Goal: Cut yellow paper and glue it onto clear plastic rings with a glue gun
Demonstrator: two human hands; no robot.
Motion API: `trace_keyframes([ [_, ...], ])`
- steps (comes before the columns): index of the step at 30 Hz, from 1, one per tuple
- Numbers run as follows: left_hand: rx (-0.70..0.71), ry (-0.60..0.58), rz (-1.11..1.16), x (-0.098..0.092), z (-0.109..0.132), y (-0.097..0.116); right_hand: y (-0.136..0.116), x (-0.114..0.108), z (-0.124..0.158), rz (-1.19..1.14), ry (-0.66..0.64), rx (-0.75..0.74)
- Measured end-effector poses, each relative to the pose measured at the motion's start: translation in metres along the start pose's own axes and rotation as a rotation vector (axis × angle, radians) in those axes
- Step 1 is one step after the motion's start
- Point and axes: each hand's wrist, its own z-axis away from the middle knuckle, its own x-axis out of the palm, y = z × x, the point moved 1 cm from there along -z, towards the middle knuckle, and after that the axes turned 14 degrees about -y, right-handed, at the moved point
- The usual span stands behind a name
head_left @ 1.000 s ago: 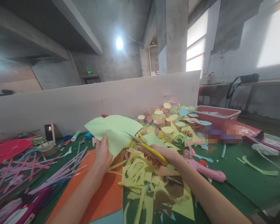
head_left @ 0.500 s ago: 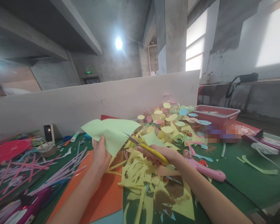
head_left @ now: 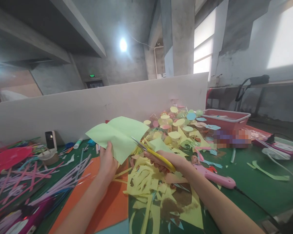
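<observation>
My left hand pinches the lower left part of a light green sheet of paper, its thumb lying on the near face. The sheet is held up, bent along a crease. In my right hand is a pair of scissors with yellow handles, fingers wrapped round them. Their metal blades point up and left at the sheet's right part; whether the blades touch the paper I cannot tell. Below my hands lie yellow paper scraps and an orange sheet.
A pink glue gun with a cord lies at right. Behind it are a heap of cups with paper discs and a pink bin. Pink and purple strips cover the left side. A white partition stands behind.
The green sheet has opened out, its top edge rising and its crease showing more. My left hand has shifted slightly right. The scissors remain in nearly the same place.
</observation>
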Motion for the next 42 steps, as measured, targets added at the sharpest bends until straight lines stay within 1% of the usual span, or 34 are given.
trace_keyframes([
  [4, 0.003, -0.003, -0.016, -0.003, -0.001, -0.002, -0.001, 0.002, 0.001, -0.01, 0.004, -0.026],
  [8, -0.002, -0.012, -0.051, -0.004, 0.0, -0.003, -0.002, 0.004, 0.003, -0.037, 0.002, -0.093],
  [12, -0.005, -0.011, -0.066, -0.003, 0.001, -0.001, 0.003, 0.003, -0.001, -0.039, -0.007, -0.105],
  [16, -0.025, -0.021, -0.065, -0.002, 0.001, -0.001, 0.008, 0.001, -0.006, -0.058, -0.035, -0.151],
  [21, -0.028, -0.032, -0.062, -0.001, 0.002, -0.001, 0.011, 0.0, -0.009, -0.087, -0.098, -0.105],
  [28, 0.001, -0.053, -0.069, -0.001, 0.002, -0.002, 0.003, 0.005, -0.003, -0.056, -0.016, -0.07],
  [31, -0.003, -0.052, -0.07, -0.001, 0.001, -0.002, 0.001, 0.007, 0.0, -0.02, -0.005, -0.092],
  [36, -0.02, -0.044, -0.077, 0.0, 0.002, 0.0, 0.002, 0.006, 0.0, -0.029, -0.011, -0.147],
  [38, -0.023, -0.052, -0.078, 0.0, 0.003, 0.0, 0.004, 0.005, -0.002, -0.039, -0.03, -0.167],
  [42, 0.002, -0.058, -0.088, 0.001, 0.003, -0.002, 0.01, 0.004, -0.007, -0.098, -0.127, -0.172],
])
